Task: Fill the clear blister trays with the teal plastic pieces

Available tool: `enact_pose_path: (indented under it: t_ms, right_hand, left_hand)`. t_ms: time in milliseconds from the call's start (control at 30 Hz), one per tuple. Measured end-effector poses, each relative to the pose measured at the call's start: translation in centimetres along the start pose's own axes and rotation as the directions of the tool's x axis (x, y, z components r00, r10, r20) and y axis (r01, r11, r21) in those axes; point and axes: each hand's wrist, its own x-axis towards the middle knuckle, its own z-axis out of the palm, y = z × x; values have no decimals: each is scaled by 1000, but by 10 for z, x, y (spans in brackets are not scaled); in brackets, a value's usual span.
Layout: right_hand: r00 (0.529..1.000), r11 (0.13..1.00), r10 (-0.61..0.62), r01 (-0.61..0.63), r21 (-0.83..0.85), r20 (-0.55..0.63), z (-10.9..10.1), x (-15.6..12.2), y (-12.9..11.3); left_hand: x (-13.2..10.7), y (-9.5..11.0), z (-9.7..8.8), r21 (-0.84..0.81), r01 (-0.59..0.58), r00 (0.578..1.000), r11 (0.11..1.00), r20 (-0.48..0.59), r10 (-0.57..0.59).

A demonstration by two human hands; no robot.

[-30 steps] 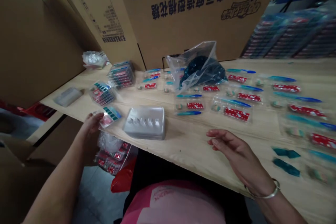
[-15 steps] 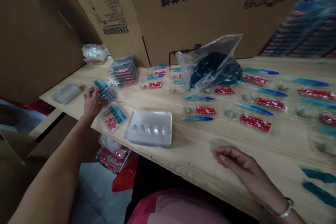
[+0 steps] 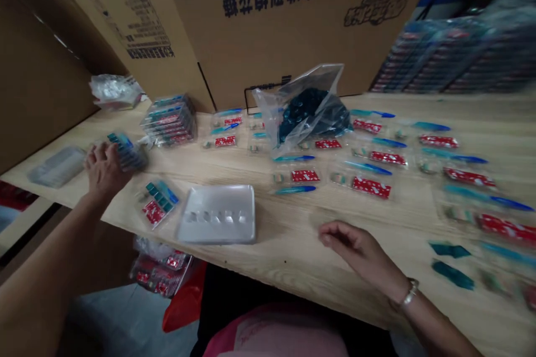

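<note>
My left hand (image 3: 103, 170) reaches out to the left end of the wooden table (image 3: 293, 245). Its fingers are curled on a small stack of clear packs (image 3: 128, 149) with teal and blue contents. A single such pack (image 3: 158, 204) lies just right of that hand, beside a white moulded tray (image 3: 218, 215). Near the table's front edge rests my right hand (image 3: 355, 245), a bangle on its wrist. Its fingers are loosely curled and hide whatever may be under them.
Rows of clear packs with blue pens and red cards (image 3: 372, 170) cover the table's middle and right. A plastic bag of dark teal pieces (image 3: 305, 111) stands behind them, near a taller pack stack (image 3: 170, 120). Cardboard boxes (image 3: 293, 17) wall the back. Loose teal pieces (image 3: 452, 262) lie at right.
My left hand left the single pack near the table's edge and moved up and left onto the small stack. The right hand curled its fingers and settled on the table.
</note>
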Motion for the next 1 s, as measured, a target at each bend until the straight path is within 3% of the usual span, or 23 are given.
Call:
enact_pose_path:
  t_ms: [67,167,300,433,500,567,600,633,767,900,1000]
  right_hand:
    - [982,962,-184,170,-212,-46,1,18,-5]
    - [907,770,-422,352,-531,-11,9,55,-11]
    - [930,591,-360,285,-755,69,24,72,-14]
    - [935,549,-350,255,-796,59,25,33,-9]
    - [933,549,-360,236,-802,28,21,9,-3]
    - [928,558,-373,217,-801,-8,16,-10,4]
    - [924,561,-381,214,-800,-20,13,-16,8]
    - [921,562,-388,214,-799,-27,11,-20,12]
    - [910,577,-412,222,-786,-46,10,-24,23]
    - [883,619,-461,253,-743,-84,13,-25,27]
    - [846,635,-516,272,-723,-135,1,-38,28]
  left_hand:
    - [-5,37,-4,39,-24,999,999,-29,25]
    - [-30,108,-19,-53,-124,989,991,-84,119]
    - [-97,185,-54,-276,-443,894,853,-201,400]
    - [-166,224,-67,-433,-521,846,736,-150,511]
    - [-193,242,-56,-567,-552,784,611,-106,611]
    - [-212,263,-31,-653,-594,660,470,-62,748]
    - [-220,275,-16,-656,-610,619,444,-44,784]
    - [-225,285,0,-639,-618,607,458,-18,794]
    - [-235,309,49,-566,-598,646,567,79,760]
    - [-230,306,59,-634,-592,600,498,66,797]
    - [-220,300,57,-695,-570,591,438,24,806]
